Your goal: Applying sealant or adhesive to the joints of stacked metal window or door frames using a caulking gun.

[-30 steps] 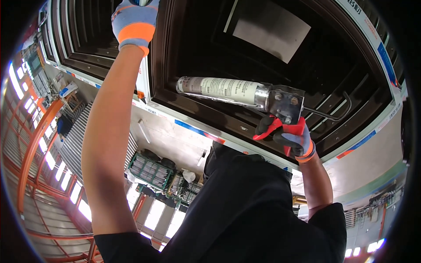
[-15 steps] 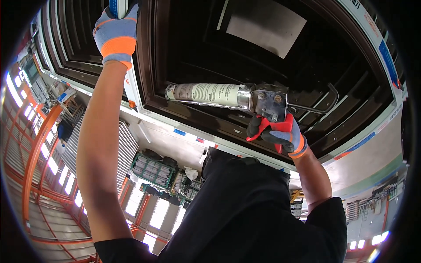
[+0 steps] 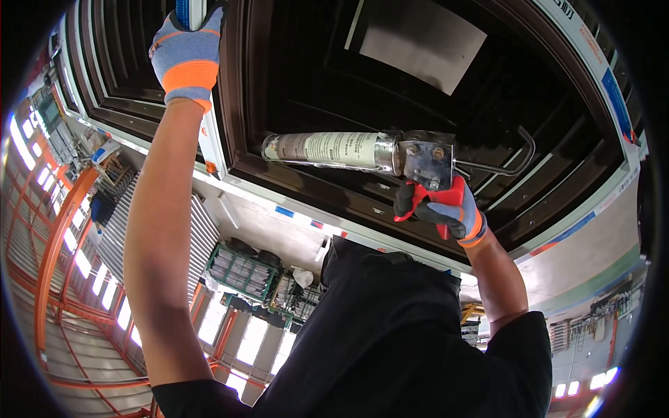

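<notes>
My right hand (image 3: 456,216), in a blue, orange and black glove, is closed round the red handle and trigger of a caulking gun (image 3: 426,167). A pale printed sealant tube (image 3: 327,148) sits in the gun and points left. The gun's bent metal rod (image 3: 512,166) sticks out to the right. Gun and tube are over the lower part of a dark brown framed panel (image 3: 313,76). My left hand (image 3: 187,52), gloved alike, grips the white frame edge (image 3: 212,143) with blue film at the panel's left side. The fingertips are partly hidden.
A grey rectangular sheet (image 3: 423,45) lies on the dark panel. Another slatted dark frame (image 3: 122,56) adjoins at the left. Below are green crates (image 3: 242,270), a ribbed metal stack (image 3: 160,237) and an orange steel post (image 3: 59,244).
The caulking gun and my right hand have shifted very slightly, the gun's back end a few pixels left. My left hand keeps its place on the frame.
</notes>
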The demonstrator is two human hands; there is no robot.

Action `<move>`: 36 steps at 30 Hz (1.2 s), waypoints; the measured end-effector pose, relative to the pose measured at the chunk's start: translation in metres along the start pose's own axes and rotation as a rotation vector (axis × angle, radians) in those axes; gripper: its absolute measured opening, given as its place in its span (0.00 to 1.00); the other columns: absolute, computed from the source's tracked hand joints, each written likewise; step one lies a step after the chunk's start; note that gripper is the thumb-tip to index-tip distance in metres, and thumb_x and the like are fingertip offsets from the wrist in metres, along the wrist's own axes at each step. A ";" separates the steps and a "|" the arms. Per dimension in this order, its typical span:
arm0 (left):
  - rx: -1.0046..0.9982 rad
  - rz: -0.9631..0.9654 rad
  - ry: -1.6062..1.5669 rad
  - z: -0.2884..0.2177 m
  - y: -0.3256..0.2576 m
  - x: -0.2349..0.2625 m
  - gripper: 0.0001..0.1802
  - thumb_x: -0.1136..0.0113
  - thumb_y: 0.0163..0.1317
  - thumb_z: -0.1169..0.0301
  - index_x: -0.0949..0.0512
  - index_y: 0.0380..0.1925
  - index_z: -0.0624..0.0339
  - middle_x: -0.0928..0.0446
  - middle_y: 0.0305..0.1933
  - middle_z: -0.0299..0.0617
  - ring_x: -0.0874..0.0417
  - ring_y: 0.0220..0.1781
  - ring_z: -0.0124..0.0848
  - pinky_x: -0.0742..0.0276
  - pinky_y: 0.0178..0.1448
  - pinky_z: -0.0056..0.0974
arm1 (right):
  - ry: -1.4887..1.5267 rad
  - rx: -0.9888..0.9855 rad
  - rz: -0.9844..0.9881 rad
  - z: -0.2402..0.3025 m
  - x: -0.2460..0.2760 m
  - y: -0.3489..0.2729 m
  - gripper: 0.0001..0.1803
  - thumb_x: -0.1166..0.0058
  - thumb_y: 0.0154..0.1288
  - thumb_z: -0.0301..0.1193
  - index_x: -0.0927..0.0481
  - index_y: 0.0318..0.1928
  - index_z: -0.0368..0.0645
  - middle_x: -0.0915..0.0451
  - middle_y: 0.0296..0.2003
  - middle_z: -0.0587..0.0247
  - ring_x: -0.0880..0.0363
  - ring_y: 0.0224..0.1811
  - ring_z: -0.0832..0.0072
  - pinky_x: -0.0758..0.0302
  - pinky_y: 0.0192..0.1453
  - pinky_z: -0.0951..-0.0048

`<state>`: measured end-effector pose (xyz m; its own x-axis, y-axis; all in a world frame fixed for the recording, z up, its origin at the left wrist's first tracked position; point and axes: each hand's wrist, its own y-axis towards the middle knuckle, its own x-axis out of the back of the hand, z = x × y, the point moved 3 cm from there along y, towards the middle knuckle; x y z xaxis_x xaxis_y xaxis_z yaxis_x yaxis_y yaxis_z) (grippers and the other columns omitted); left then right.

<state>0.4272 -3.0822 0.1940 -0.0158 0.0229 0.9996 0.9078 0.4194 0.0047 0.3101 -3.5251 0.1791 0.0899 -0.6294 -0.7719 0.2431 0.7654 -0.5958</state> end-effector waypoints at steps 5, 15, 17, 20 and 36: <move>0.069 0.062 -0.073 -0.006 -0.001 0.004 0.26 0.27 0.60 0.47 0.14 0.47 0.57 0.11 0.41 0.45 0.09 0.40 0.42 0.15 0.53 0.40 | -0.091 -0.042 -0.038 0.001 -0.001 -0.004 0.28 0.38 0.54 0.24 0.24 0.58 0.30 0.17 0.38 0.51 0.16 0.41 0.64 0.18 0.50 0.59; 0.017 0.056 0.002 -0.009 -0.003 0.010 0.26 0.32 0.63 0.46 0.16 0.48 0.57 0.12 0.42 0.47 0.10 0.43 0.46 0.15 0.55 0.44 | -0.044 0.110 0.003 0.001 -0.011 -0.006 0.23 0.36 0.59 0.26 0.22 0.55 0.31 0.17 0.38 0.55 0.18 0.40 0.69 0.20 0.49 0.64; 0.148 -0.057 -0.122 -0.058 -0.013 0.017 0.19 0.27 0.56 0.61 0.15 0.39 0.66 0.14 0.37 0.60 0.12 0.44 0.54 0.18 0.49 0.48 | -0.021 0.104 -0.039 0.000 -0.013 -0.008 0.19 0.38 0.59 0.23 0.19 0.51 0.31 0.16 0.36 0.57 0.20 0.38 0.74 0.23 0.48 0.70; 0.208 0.005 -0.213 -0.068 -0.011 0.032 0.21 0.28 0.55 0.59 0.16 0.42 0.65 0.14 0.39 0.61 0.12 0.46 0.55 0.18 0.54 0.49 | -0.258 0.071 0.012 -0.001 -0.011 -0.013 0.22 0.36 0.61 0.23 0.21 0.57 0.31 0.15 0.40 0.59 0.18 0.44 0.76 0.21 0.52 0.70; 0.177 0.029 -0.139 -0.069 -0.012 0.041 0.24 0.31 0.56 0.53 0.15 0.44 0.61 0.14 0.42 0.59 0.13 0.50 0.54 0.19 0.57 0.50 | -0.468 0.110 -0.138 0.003 -0.027 -0.033 0.23 0.40 0.61 0.24 0.24 0.56 0.28 0.17 0.37 0.55 0.17 0.38 0.70 0.19 0.48 0.66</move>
<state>0.4446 -3.1488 0.2370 -0.0600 0.1571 0.9858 0.8211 0.5693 -0.0407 0.3028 -3.5336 0.2199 0.4677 -0.7355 -0.4902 0.3810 0.6682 -0.6389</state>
